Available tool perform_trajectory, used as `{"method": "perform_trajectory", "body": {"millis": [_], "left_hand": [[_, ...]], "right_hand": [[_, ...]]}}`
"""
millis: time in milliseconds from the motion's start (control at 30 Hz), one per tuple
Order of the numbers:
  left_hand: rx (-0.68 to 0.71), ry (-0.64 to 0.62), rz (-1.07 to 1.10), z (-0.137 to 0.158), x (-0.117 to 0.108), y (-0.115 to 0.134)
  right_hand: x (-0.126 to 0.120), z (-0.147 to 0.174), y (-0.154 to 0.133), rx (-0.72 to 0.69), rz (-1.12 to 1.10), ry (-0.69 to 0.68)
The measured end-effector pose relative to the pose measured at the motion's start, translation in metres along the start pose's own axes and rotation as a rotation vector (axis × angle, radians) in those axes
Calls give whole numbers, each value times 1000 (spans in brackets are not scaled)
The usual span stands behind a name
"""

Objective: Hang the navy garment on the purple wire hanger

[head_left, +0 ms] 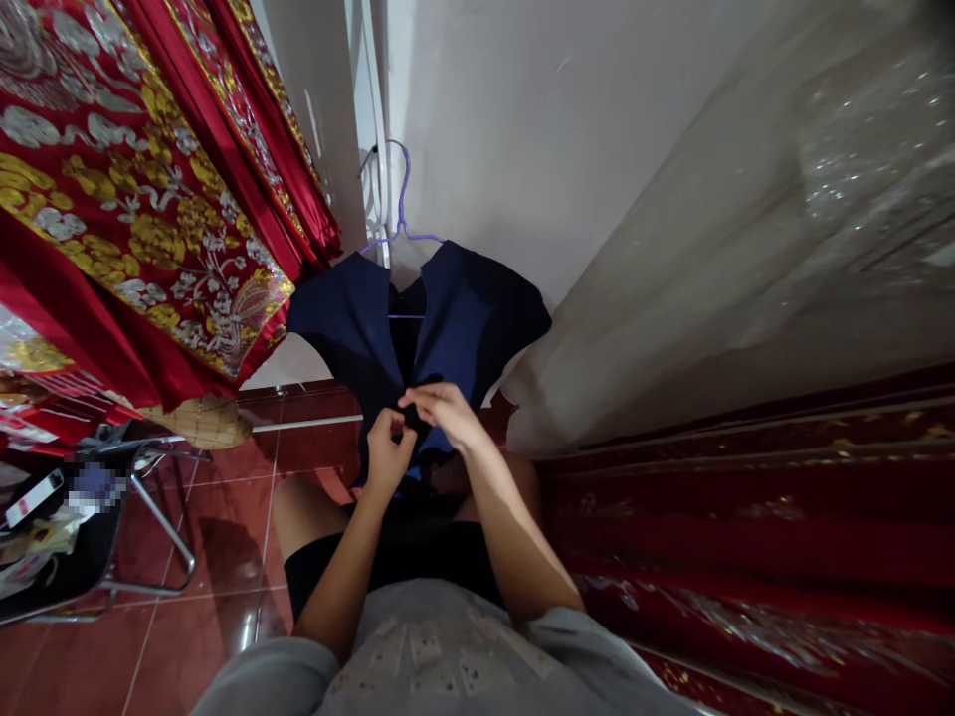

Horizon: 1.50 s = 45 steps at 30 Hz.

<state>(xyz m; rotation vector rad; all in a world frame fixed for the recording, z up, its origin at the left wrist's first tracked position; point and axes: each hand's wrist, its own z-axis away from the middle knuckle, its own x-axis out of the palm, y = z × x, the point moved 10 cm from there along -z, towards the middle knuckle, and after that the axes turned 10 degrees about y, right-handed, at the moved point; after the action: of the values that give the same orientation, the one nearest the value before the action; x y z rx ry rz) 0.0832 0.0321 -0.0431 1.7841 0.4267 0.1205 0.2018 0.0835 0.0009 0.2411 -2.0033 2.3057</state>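
A navy-blue short-sleeved top (455, 318) hangs from a purple wire hanger (403, 209), its front parted at the neck. Where the two front edges meet low on the chest, my left hand (389, 452) is closed, thumb and forefinger pinched at the left edge. Just right of it and slightly higher, my right hand (446, 411) has its fingertips drawn together on the front opening. What lies between the fingertips is too small to make out. The lower part of the top is in shadow near my knees.
Red cloth with gold and silver embroidery (179, 209) hangs at the left. Below it stands a black chair (111, 542) with a metal frame and items on its seat. Translucent sheeting (671, 298) drapes on the right, above more red cloth (746, 537). The floor is red tile (216, 636).
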Motion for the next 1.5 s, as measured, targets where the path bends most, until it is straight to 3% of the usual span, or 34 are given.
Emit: {"method": "perform_trajectory", "body": {"millis": [100, 200, 267, 333, 433, 500, 533, 667, 767, 833, 900, 1000, 1100, 1167, 1267, 1333, 1400, 1500], "left_hand": [[58, -52, -56, -1, 14, -1], [122, -155, -105, 1, 31, 3], [173, -244, -154, -2, 37, 10], [196, -316, -165, -12, 35, 24], [237, -235, -84, -47, 11, 70], [356, -83, -17, -77, -12, 121], [431, -66, 0, -88, -16, 148], [695, -115, -113, -118, -6, 228], [813, -148, -244, -118, 9, 247], [840, -125, -289, -116, 12, 246], [832, -47, -271, -122, 1, 241], [704, 169, -129, -154, -49, 222], [419, 355, 67, -197, -111, 169], [289, 392, 120, -210, -133, 127], [116, 335, 193, -198, -129, 63], [76, 343, 220, -176, -119, 35], [87, 367, 228, -155, -108, 28], [145, 350, 238, -145, -94, 52]], "right_hand": [[-6, -36, -68, -139, -92, 95], [-4, -49, -132, -331, -240, 200], [6, -40, -152, -406, -303, 201], [16, -26, -153, -435, -338, 156], [16, -12, -144, -433, -349, 127], [12, -10, -144, -436, -315, 134], [10, -10, -147, -444, -285, 132], [10, -9, -174, -557, -152, 127], [7, -10, -181, -637, -84, 152], [4, -16, -169, -643, -12, 188], [-2, -26, -143, -609, 86, 243], [-7, -38, -88, -465, 154, 265], [2, -32, -46, -348, 70, 168], [10, -20, -34, -333, 19, 112], [9, -7, -25, -320, -31, 141], [-6, -2, -18, -294, -92, 228], [-27, 0, -12, -277, -160, 323], [-56, 2, -13, -298, -215, 425]]}}
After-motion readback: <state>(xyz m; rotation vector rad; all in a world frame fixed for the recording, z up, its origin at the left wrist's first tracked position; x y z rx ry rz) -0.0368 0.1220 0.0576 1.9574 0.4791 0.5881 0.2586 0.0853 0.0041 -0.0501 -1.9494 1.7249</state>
